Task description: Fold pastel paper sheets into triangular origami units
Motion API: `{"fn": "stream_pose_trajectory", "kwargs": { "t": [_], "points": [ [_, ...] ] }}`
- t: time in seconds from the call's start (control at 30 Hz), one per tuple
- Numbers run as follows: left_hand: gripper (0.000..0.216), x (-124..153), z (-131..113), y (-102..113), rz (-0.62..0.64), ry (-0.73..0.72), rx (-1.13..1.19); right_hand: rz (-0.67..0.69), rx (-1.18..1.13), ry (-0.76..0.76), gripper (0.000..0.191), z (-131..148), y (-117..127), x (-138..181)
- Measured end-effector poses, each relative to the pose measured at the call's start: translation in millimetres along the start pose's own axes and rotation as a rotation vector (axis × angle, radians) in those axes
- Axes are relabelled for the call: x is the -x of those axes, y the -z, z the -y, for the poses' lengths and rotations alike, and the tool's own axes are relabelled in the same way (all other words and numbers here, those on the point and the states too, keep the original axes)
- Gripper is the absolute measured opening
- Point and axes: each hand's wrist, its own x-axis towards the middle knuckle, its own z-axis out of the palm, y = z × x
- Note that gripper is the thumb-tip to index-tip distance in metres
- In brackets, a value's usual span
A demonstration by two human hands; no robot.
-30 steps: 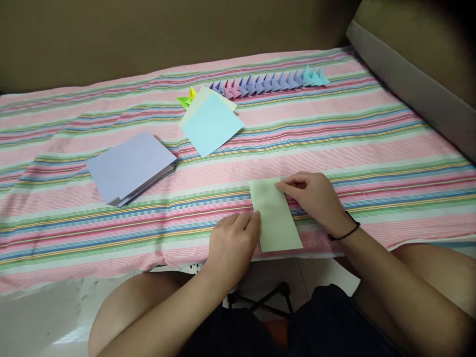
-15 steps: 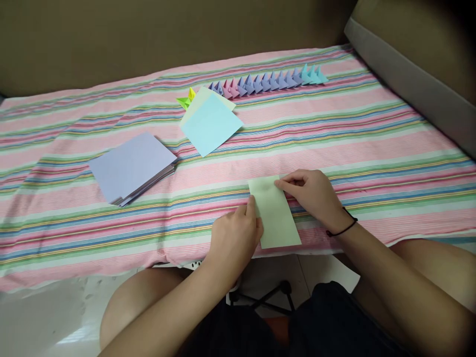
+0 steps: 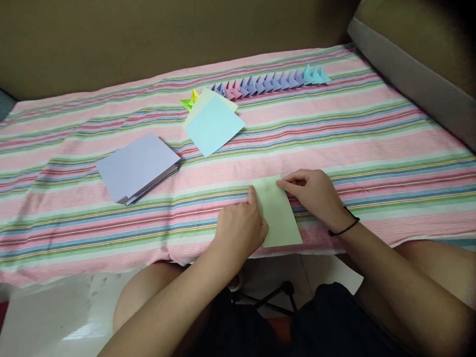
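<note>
A pale green sheet of paper [image 3: 278, 213], folded into a narrow rectangle, lies flat near the cloth's front edge. My left hand [image 3: 240, 228] is on its left edge, the index finger stretched along the crease at the upper left corner. The other fingers of that hand are curled, and its thumb touches the paper lower down. At the upper right corner, my right hand [image 3: 314, 191] pinches the same sheet between thumb and fingers. A black band [image 3: 345, 228] circles the right wrist.
A stack of lilac paper [image 3: 139, 166] lies to the left. Behind it are a light blue sheet [image 3: 214, 126] and a pale green sheet [image 3: 199, 106]. A row of folded paper pieces [image 3: 275, 82] runs along the back of the striped cloth [image 3: 372, 163].
My left index finger has slid up the paper's left edge to the upper corner. My right hand stays at its corner. The view has shifted slightly.
</note>
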Motion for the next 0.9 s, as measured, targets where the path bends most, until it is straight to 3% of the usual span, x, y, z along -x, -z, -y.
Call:
{"fn": "stream_pose_trajectory", "kwargs": {
  "t": [0.27, 0.43, 0.5, 0.6, 0.67, 0.9],
  "points": [
    [0.078, -9.2, 2.6, 8.0, 0.08, -0.003, 0.053, -0.001, -0.001, -0.005, 0.018, -3.0, -1.0, -0.5],
    [0.074, -1.6, 11.5, 0.3, -0.027, -0.026, 0.096, 0.006, 0.012, -0.01, 0.019, -1.5, -1.6, -2.4],
    [0.069, 0.6, 17.2, -4.5, -0.131, -0.1, 0.113, 0.01, 0.008, -0.009, 0.02, -1.0, -1.8, -2.6],
    [0.054, -0.7, 25.8, -12.0, -0.3, -0.368, 0.117, 0.018, 0.006, -0.003, 0.02, -1.3, -1.6, -1.9],
    [0.052, -2.8, 29.6, -17.2, -0.298, -0.496, 0.133, 0.016, 0.005, 0.002, 0.02, -1.8, -1.4, -1.3],
    [0.051, -3.6, 32.2, -29.5, -0.27, -0.46, 0.264, 0.014, -0.006, 0.003, 0.019, -1.8, -1.0, -1.8]
  ]
}}
